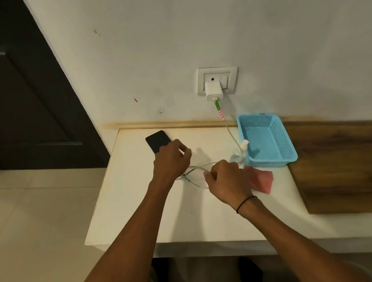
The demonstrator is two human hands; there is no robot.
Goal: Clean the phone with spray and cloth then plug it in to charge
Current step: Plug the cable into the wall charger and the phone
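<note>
The flat black glass phone [157,142] lay on the white table [142,209] near the wall, its near end covered by the left hand [171,162], whose fingers were curled; what they held could not be told. The thin white charging cable [232,138], already fed from the white wall adapter [213,90], was pinched in the right hand [227,180]. The clear spray bottle [241,151] and folded pink cloth [261,181] had been set aside, so cleaning was judged done and only plugging in left.

Hands [171,159] [227,178] over charging cable [233,139]

Home room, wall socket [217,81], tiled floor [24,223]
</note>
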